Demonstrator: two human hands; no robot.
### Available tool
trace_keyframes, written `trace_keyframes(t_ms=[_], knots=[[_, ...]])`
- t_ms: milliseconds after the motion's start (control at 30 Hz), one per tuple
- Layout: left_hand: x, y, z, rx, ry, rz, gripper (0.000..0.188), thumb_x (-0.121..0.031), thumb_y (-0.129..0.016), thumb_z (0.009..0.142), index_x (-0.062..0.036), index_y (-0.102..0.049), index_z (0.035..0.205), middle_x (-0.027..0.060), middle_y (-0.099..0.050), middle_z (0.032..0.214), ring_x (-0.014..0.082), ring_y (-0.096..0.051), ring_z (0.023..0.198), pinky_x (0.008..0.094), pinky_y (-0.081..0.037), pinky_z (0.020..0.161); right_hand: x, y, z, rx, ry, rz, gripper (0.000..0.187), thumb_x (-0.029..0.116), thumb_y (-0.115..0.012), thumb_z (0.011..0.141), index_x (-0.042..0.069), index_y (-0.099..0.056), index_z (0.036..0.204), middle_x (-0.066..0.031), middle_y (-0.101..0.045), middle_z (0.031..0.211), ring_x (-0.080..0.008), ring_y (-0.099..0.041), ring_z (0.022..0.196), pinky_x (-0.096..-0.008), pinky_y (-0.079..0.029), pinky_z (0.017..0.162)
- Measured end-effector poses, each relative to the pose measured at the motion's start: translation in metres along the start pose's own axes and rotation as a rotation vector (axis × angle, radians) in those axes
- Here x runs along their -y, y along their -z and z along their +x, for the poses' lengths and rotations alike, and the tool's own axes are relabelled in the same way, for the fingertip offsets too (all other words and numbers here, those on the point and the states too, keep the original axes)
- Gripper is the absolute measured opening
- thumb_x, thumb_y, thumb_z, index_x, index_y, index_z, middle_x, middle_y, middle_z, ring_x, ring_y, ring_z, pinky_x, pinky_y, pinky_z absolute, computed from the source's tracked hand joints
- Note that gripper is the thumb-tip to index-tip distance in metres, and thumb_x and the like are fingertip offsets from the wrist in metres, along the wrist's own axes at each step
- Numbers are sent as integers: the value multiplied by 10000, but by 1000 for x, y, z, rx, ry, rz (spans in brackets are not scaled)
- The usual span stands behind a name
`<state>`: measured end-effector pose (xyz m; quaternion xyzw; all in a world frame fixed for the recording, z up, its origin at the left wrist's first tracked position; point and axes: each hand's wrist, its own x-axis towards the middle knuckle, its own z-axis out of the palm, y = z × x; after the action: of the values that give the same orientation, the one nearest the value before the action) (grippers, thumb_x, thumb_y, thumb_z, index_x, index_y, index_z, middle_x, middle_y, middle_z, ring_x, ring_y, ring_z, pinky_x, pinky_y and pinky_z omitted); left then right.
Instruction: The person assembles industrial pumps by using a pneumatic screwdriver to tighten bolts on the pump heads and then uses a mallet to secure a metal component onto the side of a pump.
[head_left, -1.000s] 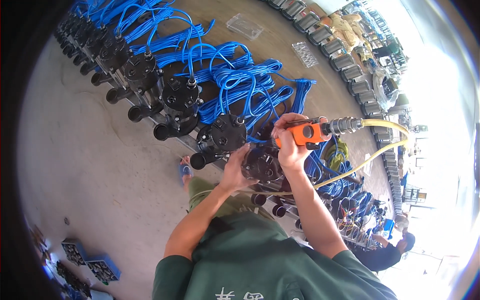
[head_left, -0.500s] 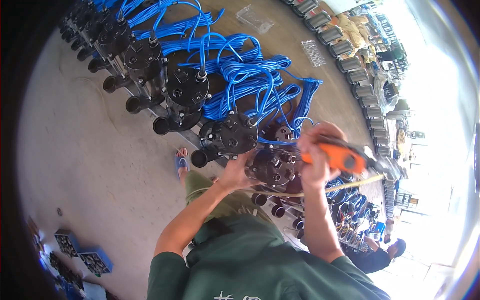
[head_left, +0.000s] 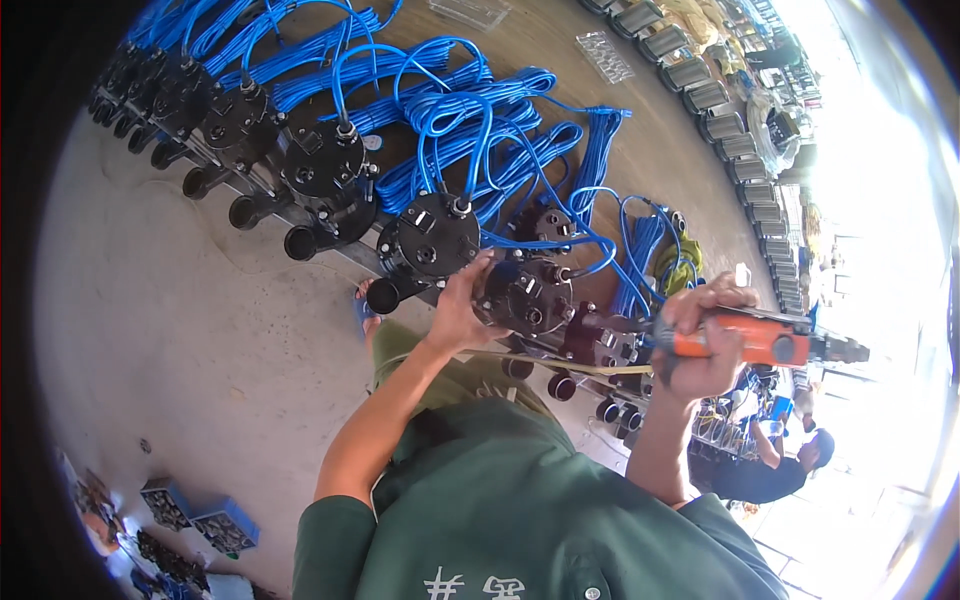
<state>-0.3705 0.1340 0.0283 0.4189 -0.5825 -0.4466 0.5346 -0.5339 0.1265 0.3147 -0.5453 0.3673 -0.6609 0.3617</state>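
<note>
My left hand (head_left: 462,305) rests on the edge of a black pump body (head_left: 528,295) in a long row of such pumps. My right hand (head_left: 702,340) grips an orange pneumatic driver (head_left: 770,341), held off to the right of that pump, its tip pointing left toward it. Blue cables (head_left: 480,130) run from the top of each pump and lie coiled on the floor behind the row.
More black pumps (head_left: 322,165) line up to the upper left on the concrete floor. Blue crates (head_left: 225,525) of small parts sit at lower left. Another person (head_left: 760,470) crouches at lower right. Grey metal housings (head_left: 720,95) stand in a row at upper right.
My right hand has carried the orange driver from above the pump out to the right and lower. My left hand stays on the pump. The view has shifted closer.
</note>
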Motion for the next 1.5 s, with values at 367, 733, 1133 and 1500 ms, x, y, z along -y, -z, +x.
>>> trace_keyframes(t_ms=[367, 733, 1133, 1500], knots=[[-8, 0, 0, -52, -34, 81, 1042, -179, -906, 483, -45, -417, 1394, 131, -555, 1419, 292, -630, 1090, 375, -518, 956, -36, -1, -56, 94, -99, -4, 218, -57, -554, 766, 1, -443, 944, -118, -464, 911, -177, -574, 613, -359, -535, 592], [-12, -2, 3, -65, -61, 85, 1054, -229, -938, 473, -78, -428, 1382, 114, -581, 1388, 327, -632, 1105, 406, -535, 941, -26, 6, -51, -138, -123, -6, 361, 37, -544, 730, -13, -512, 1086, -152, -504, 1054, -242, -601, 858, -351, -581, 630], [-14, -2, 0, -87, -66, 52, 1027, -207, -883, 504, -42, -428, 1411, 124, -589, 1327, 279, -618, 1047, 379, -508, 961, -55, 5, -67, 171, -88, 18, 339, 13, -560, 768, -33, -525, 1102, -210, -627, 1012, -207, -621, 692, -351, -544, 675], [-17, 2, 0, -15, -20, 84, 1071, -200, -907, 518, -59, -378, 1438, 148, -593, 1311, 324, -639, 1116, 404, -525, 968, -32, -7, -54, 338, -81, -144, 300, 99, -625, 815, -80, -572, 1050, -200, -638, 931, -165, -613, 643, -298, -532, 599]])
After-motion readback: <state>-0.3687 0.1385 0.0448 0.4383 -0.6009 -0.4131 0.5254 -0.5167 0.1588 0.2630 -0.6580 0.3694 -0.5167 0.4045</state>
